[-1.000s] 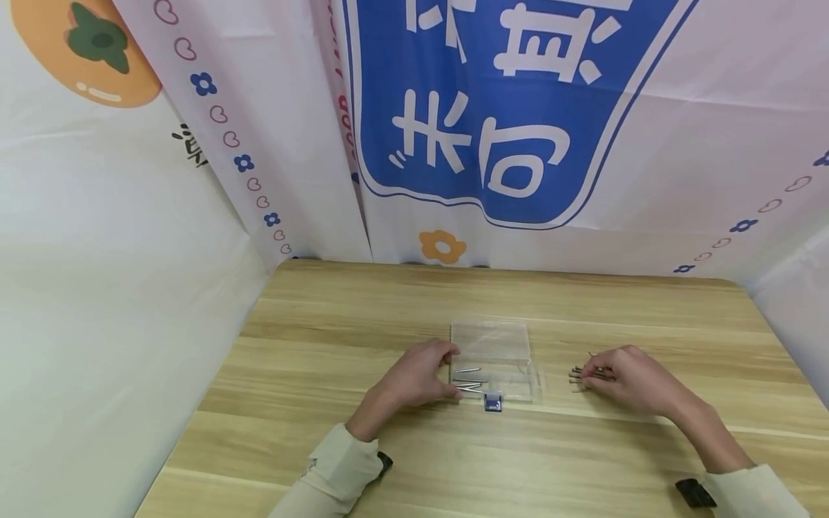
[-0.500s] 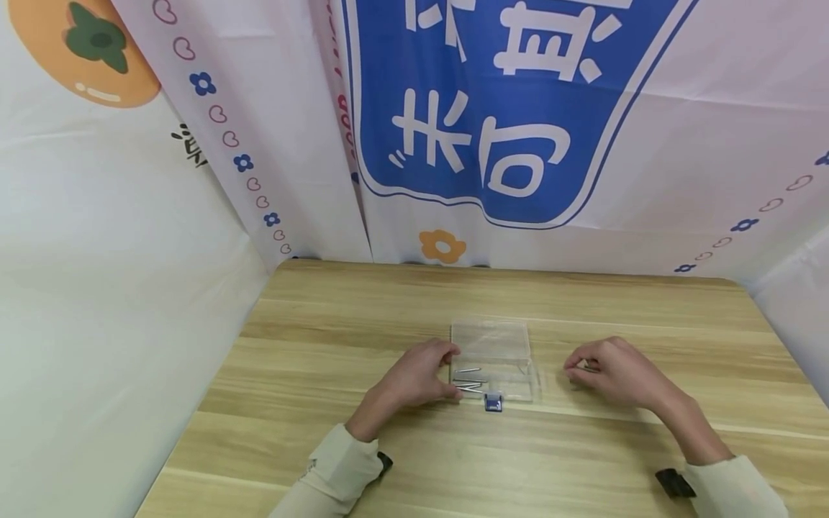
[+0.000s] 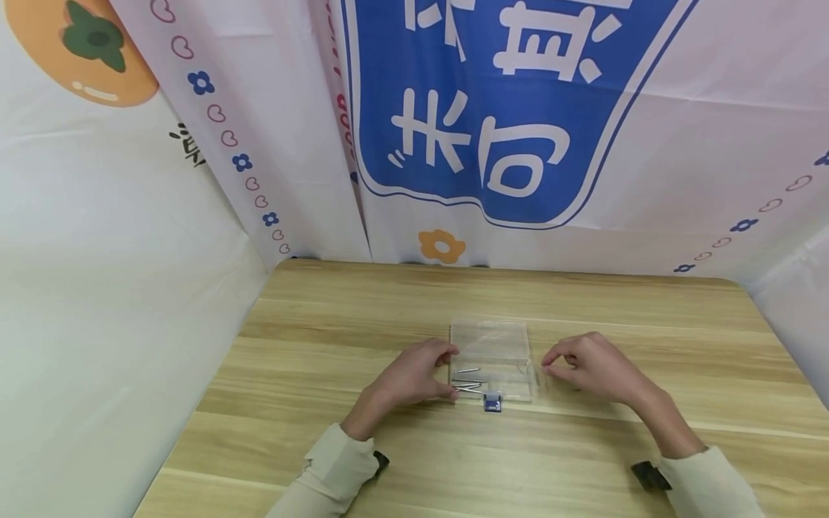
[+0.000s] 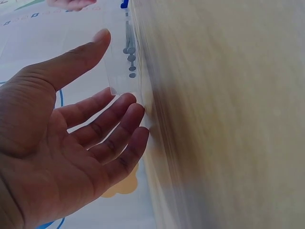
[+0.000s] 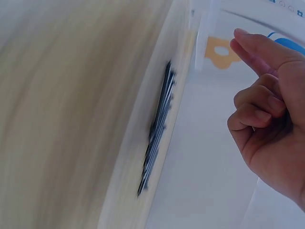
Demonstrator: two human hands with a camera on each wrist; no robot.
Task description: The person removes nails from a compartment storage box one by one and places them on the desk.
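A clear plastic box lies on the table with its lid folded back and a blue tab at its front edge. Several silver nails rest in its left part. My left hand rests at the left end, thumb at the near corner and index finger near the hinge; its fingers look fairly straight in the left wrist view. Just right of the box is my right hand, thumb and index tips close together, other fingers curled. I cannot tell whether it pinches a nail.
A pile of nails lies on the table in the right wrist view; the right hand hides it in the head view. Printed cloth hangs behind the wood-grain table and along its sides.
My right hand has moved left from the pile of nails to just beside the box. The left hand and the box have stayed in place.
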